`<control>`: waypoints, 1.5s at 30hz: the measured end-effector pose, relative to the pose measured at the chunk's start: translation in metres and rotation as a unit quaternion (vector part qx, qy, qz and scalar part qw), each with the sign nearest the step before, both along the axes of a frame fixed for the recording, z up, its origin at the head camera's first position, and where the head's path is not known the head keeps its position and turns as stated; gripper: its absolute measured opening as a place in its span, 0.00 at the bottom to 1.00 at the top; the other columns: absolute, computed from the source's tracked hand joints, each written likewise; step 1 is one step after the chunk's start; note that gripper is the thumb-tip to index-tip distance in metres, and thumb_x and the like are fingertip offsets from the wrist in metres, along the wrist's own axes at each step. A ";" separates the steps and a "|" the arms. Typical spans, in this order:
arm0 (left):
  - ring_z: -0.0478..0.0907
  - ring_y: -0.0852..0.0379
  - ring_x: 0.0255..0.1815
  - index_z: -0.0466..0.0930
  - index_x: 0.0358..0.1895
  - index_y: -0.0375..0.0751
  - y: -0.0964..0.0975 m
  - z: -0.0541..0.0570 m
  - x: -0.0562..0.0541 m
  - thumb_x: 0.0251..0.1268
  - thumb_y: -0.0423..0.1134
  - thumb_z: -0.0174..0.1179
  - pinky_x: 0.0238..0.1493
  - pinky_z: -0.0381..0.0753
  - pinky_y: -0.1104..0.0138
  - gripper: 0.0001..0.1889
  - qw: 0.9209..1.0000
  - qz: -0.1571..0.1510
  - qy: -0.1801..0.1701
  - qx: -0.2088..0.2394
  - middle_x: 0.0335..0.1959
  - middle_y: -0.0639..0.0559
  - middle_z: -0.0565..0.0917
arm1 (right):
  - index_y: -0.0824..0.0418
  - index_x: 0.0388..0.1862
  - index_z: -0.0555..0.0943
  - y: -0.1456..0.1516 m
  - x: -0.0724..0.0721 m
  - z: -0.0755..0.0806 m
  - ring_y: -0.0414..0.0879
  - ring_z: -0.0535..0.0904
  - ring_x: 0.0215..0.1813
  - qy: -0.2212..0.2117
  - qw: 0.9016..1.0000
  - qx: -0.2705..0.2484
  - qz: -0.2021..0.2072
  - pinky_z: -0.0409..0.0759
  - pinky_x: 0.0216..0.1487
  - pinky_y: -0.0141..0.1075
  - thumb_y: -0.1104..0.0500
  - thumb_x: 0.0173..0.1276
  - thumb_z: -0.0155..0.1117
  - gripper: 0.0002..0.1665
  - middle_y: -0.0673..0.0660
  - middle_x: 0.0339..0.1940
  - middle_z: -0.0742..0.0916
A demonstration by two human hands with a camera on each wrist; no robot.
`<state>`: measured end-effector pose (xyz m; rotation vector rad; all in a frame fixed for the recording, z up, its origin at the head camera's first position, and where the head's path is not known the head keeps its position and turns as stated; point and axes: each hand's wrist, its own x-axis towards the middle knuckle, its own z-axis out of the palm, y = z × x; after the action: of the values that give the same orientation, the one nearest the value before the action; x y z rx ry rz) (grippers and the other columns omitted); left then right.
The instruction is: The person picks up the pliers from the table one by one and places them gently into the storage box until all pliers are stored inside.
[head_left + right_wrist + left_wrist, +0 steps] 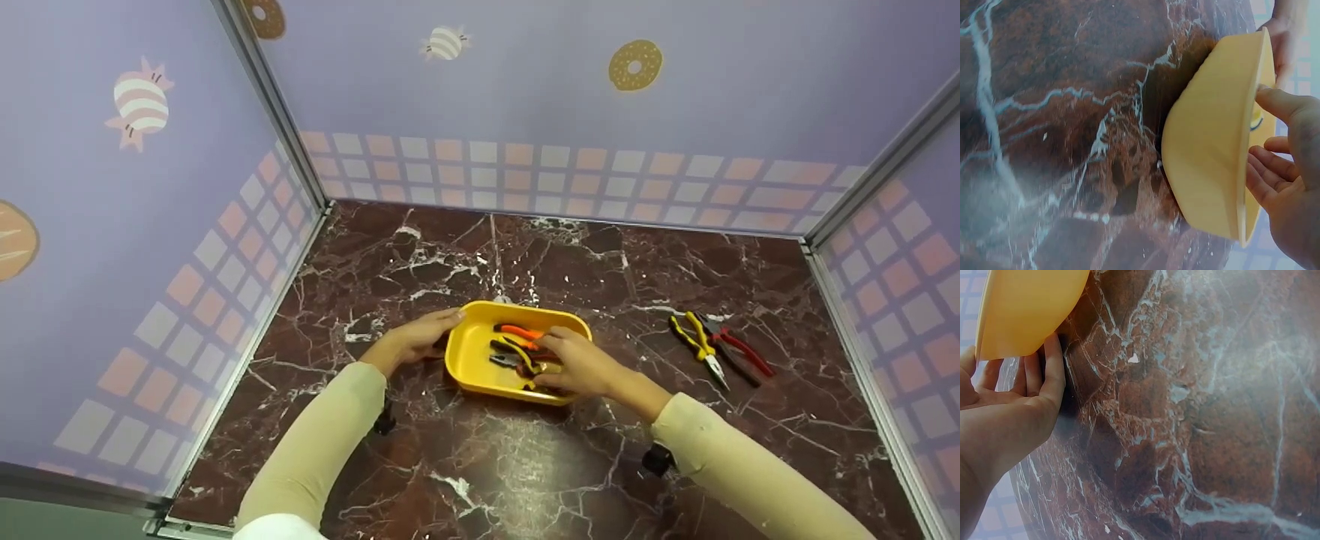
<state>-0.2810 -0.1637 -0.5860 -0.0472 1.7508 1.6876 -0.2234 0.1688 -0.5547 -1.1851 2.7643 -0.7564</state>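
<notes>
Grips yellow tray [469, 358] at left with left hand [414, 340], has right hand [583, 364] among pliers [517, 348] (cannot tell if pinching any).

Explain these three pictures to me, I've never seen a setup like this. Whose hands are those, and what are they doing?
There's no robot here, just a person using two bare hands. The wide picture comes from a camera on the head, looking forward and down; the other two come from cameras on each wrist.

On the dark marbled surface sits a yellow tub containing yellow-and-black pliers and an orange-handled tool. To its right lie yellow-handled pliers and red-handled pliers.

The left hand holds the tub's left end. The right hand reaches inside, among the tools; whether it grips one is unclear.
</notes>
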 end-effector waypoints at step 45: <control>0.78 0.48 0.66 0.59 0.85 0.51 0.001 0.003 -0.002 0.88 0.54 0.48 0.63 0.82 0.51 0.31 0.999 0.004 -0.008 -0.034 0.74 0.43 0.75 | 0.67 0.55 0.85 0.114 -0.016 0.009 0.56 0.82 0.47 0.083 0.994 0.001 -0.073 0.83 0.50 0.54 0.50 0.61 0.84 0.30 0.60 0.48 0.83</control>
<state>-0.2825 -0.1632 -0.5832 -0.0989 1.7973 1.6284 -0.2398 0.2830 -0.5454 -1.1015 3.0152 -0.6958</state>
